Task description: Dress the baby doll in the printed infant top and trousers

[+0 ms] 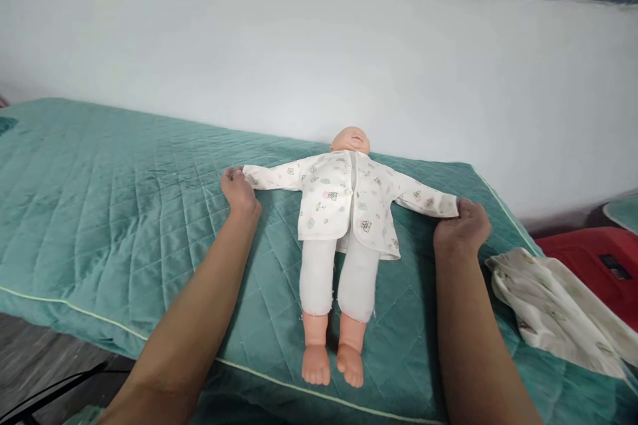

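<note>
A baby doll (315, 339) lies on its back, its head toward the wall and its bare feet toward me. It wears a white printed baby jacket (326, 202), whose front edges hang slightly apart at the bottom. My left hand (240, 192) is closed at the cuff of the sleeve on the left, which is stretched out sideways. At the other side my right hand (462, 226) grips the cuff of the opposite sleeve, also pulled outward. The doll's hands do not show; they are hidden in the sleeves or under my fingers. White fabric covers its legs down to the ankles.
Under the doll is a green quilted bed cover (124, 212), against a white wall (299, 53). A crumpled pale printed cloth (558, 305) lies to the right, beside a red object (593, 259). Thin black bars (64, 385) stand at the lower left.
</note>
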Action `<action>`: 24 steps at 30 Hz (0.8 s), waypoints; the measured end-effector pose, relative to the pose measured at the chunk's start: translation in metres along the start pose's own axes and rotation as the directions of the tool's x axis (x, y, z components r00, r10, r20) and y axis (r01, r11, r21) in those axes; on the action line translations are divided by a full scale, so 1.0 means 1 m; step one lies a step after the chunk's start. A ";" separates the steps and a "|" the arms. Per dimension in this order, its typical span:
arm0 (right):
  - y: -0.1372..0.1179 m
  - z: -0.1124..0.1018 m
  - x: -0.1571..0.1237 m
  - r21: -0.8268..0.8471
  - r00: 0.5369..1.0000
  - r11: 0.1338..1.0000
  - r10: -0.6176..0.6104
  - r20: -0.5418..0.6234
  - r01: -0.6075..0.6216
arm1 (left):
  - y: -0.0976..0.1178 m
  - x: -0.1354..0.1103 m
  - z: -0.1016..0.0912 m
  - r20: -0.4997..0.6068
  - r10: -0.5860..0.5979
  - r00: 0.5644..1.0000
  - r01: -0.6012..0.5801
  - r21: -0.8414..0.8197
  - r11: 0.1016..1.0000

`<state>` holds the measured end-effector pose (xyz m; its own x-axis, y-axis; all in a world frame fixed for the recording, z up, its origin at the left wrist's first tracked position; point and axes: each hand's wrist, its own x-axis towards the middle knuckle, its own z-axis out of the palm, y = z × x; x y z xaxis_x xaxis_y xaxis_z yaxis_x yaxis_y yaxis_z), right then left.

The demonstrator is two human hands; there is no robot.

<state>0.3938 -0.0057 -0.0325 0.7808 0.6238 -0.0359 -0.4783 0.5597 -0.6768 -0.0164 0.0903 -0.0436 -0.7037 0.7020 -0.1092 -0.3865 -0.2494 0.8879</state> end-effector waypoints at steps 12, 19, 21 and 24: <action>0.017 0.037 -0.118 -0.309 0.863 0.861 -0.248 0.440 0.405 | 0.009 -0.054 -0.005 0.319 0.443 0.838 -0.509 0.161 0.846; 0.009 0.027 -0.161 -0.498 0.744 0.773 0.051 0.667 0.393 | 0.012 -0.102 -0.014 0.560 0.304 0.771 -0.413 0.076 0.908; 0.005 0.020 -0.169 -0.523 0.726 0.742 0.072 0.684 0.420 | 0.016 -0.113 -0.022 0.627 0.221 0.747 -0.366 0.110 0.924; -0.001 0.009 -0.182 -0.552 0.694 0.668 0.072 0.716 0.500 | 0.024 -0.123 -0.040 0.721 0.160 0.674 -0.371 0.143 0.918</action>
<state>0.2487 -0.1149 -0.0189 0.2194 0.8642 0.4528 0.2928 0.3844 -0.8755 0.0372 -0.0293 -0.0272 -0.1067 0.9144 0.3904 -0.0083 -0.3935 0.9193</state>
